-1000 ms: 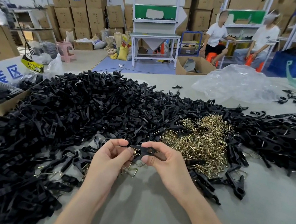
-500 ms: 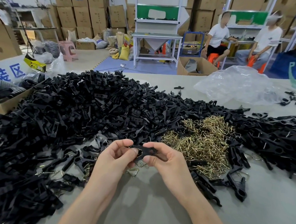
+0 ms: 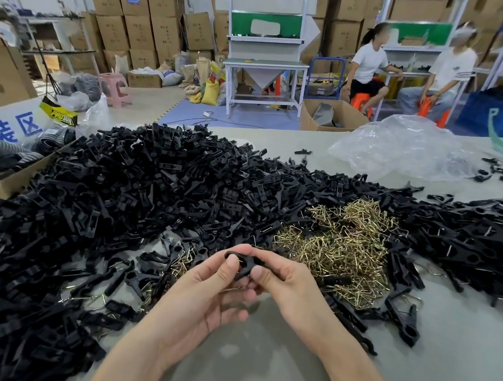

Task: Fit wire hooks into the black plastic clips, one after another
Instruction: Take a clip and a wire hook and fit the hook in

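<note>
Both hands meet low in the middle of the frame, over a bare patch of the grey tabletop (image 3: 258,363). Between them is one black clip (image 3: 244,263). The left hand (image 3: 203,293) pinches its left end, thumb on top. The right hand (image 3: 287,283) has its fingers (image 3: 270,256) curled over the right end, with the thumb pressing from below. The clip's long axis runs roughly left to right across the frame. Its looped end points toward the upper left, and a darker leg drops down between the two thumbs.

There is a glint of brass under the left hand's fingers. I cannot tell whether it is a hook already going into the clip or only loose ones lying on the tabletop behind.

The heap of wire hooks (image 3: 339,251) lies just beyond and to the right of the hands, so the right hand is the nearer one for fetching a hook. The big mound of loose black clips (image 3: 119,208) fills the left and centre, nearer the left hand. A crumpled clear plastic bag (image 3: 401,149) sits at the upper right.
</note>
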`<state>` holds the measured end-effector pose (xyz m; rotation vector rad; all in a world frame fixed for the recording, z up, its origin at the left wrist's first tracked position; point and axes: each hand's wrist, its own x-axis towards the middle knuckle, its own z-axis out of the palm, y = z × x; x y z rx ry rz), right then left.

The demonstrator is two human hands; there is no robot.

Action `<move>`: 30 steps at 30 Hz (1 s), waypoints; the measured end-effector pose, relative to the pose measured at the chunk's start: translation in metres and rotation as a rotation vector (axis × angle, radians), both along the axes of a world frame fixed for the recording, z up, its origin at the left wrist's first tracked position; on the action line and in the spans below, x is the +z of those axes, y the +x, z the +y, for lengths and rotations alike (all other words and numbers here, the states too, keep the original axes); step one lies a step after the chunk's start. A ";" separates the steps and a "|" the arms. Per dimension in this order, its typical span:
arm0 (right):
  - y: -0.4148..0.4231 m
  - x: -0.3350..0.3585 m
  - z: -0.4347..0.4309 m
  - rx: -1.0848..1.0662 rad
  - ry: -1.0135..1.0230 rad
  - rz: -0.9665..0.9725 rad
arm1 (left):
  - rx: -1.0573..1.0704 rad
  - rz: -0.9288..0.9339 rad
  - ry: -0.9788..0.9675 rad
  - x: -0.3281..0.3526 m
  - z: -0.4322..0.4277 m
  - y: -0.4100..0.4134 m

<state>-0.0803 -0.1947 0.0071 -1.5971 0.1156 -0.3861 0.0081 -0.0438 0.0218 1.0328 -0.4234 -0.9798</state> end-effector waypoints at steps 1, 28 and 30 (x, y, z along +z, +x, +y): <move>0.000 0.000 -0.001 0.015 -0.020 0.003 | -0.020 -0.009 0.012 0.000 0.001 0.001; 0.002 -0.005 -0.004 0.054 0.281 0.019 | 0.049 0.410 -0.075 -0.001 0.002 -0.003; 0.002 -0.004 -0.004 0.046 0.298 0.017 | 0.036 0.406 -0.097 -0.002 0.001 -0.004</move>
